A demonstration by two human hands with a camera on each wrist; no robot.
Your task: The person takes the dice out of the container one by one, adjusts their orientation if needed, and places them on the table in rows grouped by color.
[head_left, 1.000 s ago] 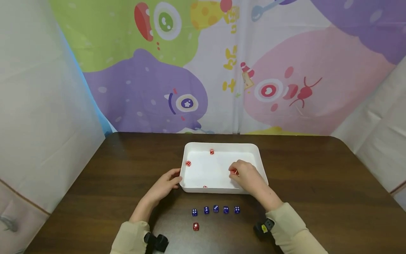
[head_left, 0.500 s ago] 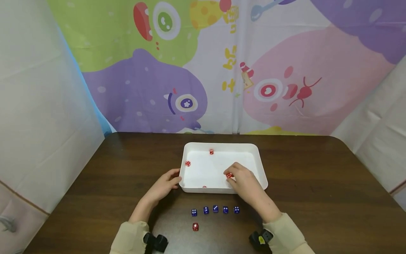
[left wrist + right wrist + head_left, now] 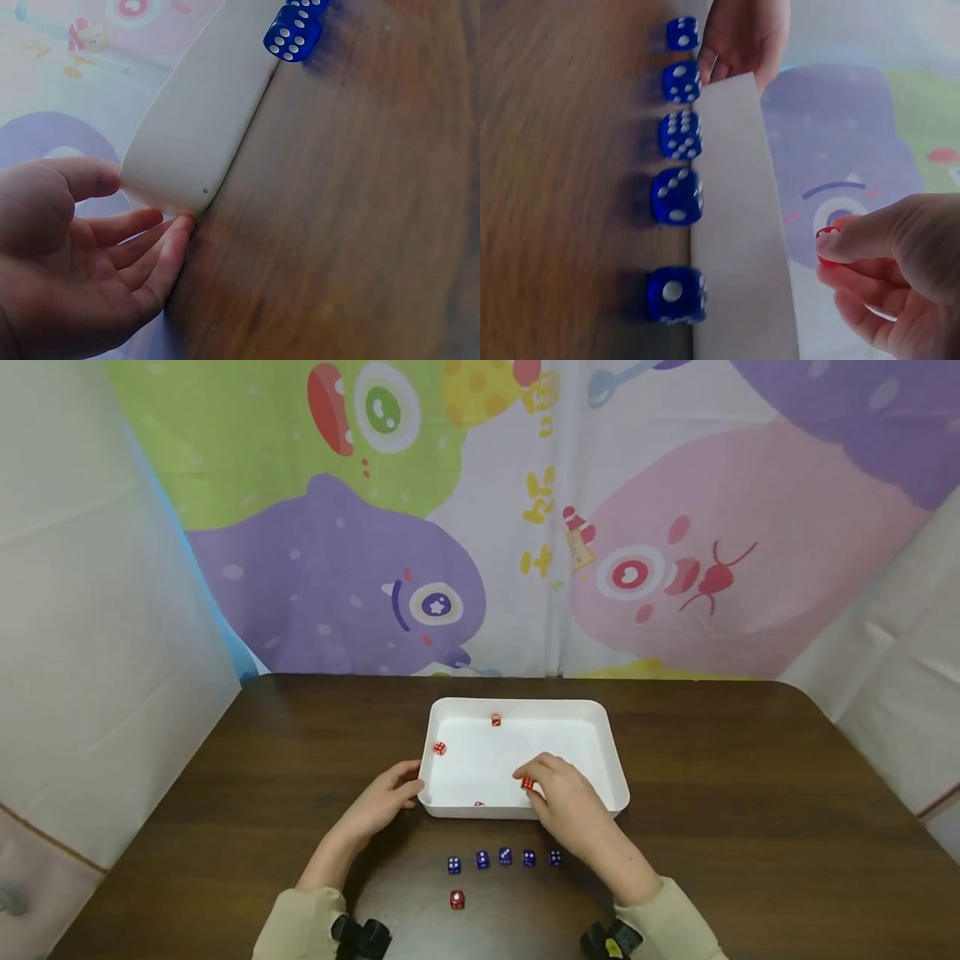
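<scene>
My right hand [image 3: 570,806] pinches a red die [image 3: 527,783] between thumb and fingertips, above the front part of a white tray [image 3: 465,812]. In the right wrist view the held die [image 3: 826,246] is partly covered by the thumb. My left hand [image 3: 382,797] holds the tray's near left corner; in the left wrist view its thumb touches the rim and its fingertips meet the lower edge. Inside the tray lie one red die [image 3: 439,748] by the left wall, another red die [image 3: 496,720] near the back, and a third red die [image 3: 478,804], mostly hidden by the front wall.
Several blue dice [image 3: 506,857] stand in a row on the dark wooden table [image 3: 720,777], just in front of the tray. A single red die [image 3: 457,900] sits nearer, below the row's left end. A printed cloth [image 3: 337,577] hangs behind the table.
My right hand has carried the red die leftward and toward the tray's front. The left hand keeps its place at the tray corner.
</scene>
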